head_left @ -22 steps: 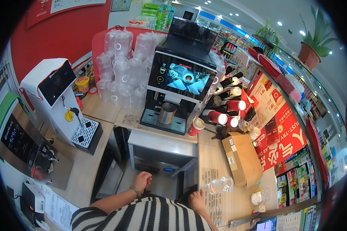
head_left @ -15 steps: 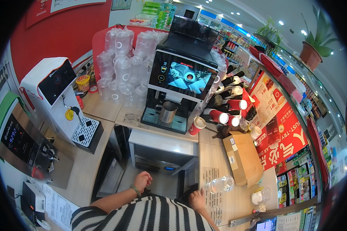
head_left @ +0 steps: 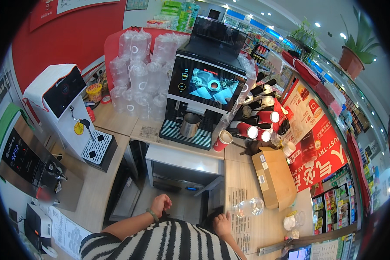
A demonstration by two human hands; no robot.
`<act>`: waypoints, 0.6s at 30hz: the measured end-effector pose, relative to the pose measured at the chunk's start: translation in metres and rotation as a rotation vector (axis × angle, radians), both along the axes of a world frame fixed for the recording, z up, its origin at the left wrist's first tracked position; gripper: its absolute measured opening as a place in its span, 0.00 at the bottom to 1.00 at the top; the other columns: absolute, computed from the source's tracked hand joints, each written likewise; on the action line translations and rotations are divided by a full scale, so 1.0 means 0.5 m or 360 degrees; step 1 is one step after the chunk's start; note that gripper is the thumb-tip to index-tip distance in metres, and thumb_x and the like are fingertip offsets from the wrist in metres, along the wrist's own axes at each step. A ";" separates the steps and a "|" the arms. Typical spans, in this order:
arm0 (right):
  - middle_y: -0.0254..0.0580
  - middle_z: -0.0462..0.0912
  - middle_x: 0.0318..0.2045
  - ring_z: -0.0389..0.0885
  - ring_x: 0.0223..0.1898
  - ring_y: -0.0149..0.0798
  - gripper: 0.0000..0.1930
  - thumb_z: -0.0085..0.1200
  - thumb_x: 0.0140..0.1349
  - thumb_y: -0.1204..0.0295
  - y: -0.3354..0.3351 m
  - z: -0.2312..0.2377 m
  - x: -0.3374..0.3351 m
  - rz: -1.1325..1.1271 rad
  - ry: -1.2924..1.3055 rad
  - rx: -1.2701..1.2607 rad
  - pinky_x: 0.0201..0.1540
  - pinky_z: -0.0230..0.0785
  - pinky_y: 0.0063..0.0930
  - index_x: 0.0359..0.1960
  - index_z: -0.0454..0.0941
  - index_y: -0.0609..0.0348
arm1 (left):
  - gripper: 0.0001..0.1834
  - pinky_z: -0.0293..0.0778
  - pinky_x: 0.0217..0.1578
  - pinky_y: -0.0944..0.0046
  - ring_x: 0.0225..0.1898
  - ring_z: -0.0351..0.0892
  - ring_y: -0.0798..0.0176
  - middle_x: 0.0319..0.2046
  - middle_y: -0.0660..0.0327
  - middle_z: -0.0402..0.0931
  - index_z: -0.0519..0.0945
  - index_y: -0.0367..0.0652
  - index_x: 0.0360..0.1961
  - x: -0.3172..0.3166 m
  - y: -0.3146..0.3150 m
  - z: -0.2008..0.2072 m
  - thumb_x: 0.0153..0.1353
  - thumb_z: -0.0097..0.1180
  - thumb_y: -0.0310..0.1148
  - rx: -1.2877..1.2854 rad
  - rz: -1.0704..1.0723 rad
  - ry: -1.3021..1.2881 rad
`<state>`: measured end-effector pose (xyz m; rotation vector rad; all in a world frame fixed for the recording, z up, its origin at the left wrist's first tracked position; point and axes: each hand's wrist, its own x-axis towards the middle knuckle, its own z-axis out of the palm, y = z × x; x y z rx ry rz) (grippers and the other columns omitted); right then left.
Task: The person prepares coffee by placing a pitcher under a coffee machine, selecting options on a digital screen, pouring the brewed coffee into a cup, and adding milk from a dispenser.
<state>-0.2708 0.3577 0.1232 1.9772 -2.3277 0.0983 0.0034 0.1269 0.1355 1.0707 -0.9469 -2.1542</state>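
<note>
My left hand [head_left: 161,205] hangs in front of my body, above the gap between the counters. Its fingers are loosely curled together with nothing visible in them, and a greenish bangle circles the wrist. On the edge of the right-hand counter rests my right hand [head_left: 222,224], fingers lying out flat and holding nothing. Beside it stands a clear cup or jar [head_left: 250,207] on a printed sheet [head_left: 239,225]. Ahead, a black coffee machine [head_left: 207,78] has a lit screen, with a steel milk pitcher [head_left: 190,125] on its drip tray. A red paper cup [head_left: 222,141] stands by the machine.
Bagged plastic cups [head_left: 138,80] are stacked left of the machine. A white dispenser [head_left: 58,112] and a steel dispenser [head_left: 26,160] stand on the left counter. To the right are a cardboard box [head_left: 274,177], cup stacks [head_left: 247,129] and a glass partition.
</note>
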 end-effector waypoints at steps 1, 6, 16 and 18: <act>0.38 0.78 0.30 0.76 0.45 0.42 0.04 0.59 0.53 0.68 0.001 -0.001 0.000 0.0000 -0.0009 -0.0006 0.68 0.51 0.54 0.27 0.81 0.53 | 0.10 0.63 0.20 0.70 0.20 0.72 0.68 0.22 0.61 0.77 0.72 0.46 0.23 -0.001 0.001 -0.003 0.57 0.39 0.30 -0.0011 -0.0006 -0.0012; 0.38 0.77 0.30 0.76 0.45 0.43 0.04 0.59 0.53 0.69 0.001 -0.003 -0.002 0.0006 -0.0001 -0.0029 0.69 0.51 0.54 0.27 0.80 0.53 | 0.08 0.63 0.21 0.69 0.21 0.73 0.67 0.23 0.61 0.76 0.71 0.47 0.23 -0.005 0.006 -0.002 0.58 0.41 0.32 -0.0032 0.0008 -0.0110; 0.39 0.77 0.31 0.76 0.46 0.44 0.05 0.57 0.54 0.67 0.002 -0.011 -0.004 0.0016 -0.0011 -0.0030 0.68 0.53 0.56 0.27 0.79 0.53 | 0.15 0.67 0.25 0.70 0.24 0.72 0.71 0.26 0.64 0.77 0.76 0.45 0.33 -0.013 0.022 0.003 0.71 0.50 0.44 -0.0184 0.0007 -0.0255; 0.39 0.77 0.31 0.76 0.46 0.44 0.05 0.57 0.54 0.67 0.003 -0.008 -0.003 0.0015 -0.0019 -0.0028 0.68 0.53 0.56 0.27 0.79 0.53 | 0.11 0.68 0.26 0.70 0.25 0.72 0.71 0.29 0.64 0.78 0.76 0.44 0.37 -0.019 0.031 0.021 0.70 0.52 0.40 -0.0199 0.0056 -0.0271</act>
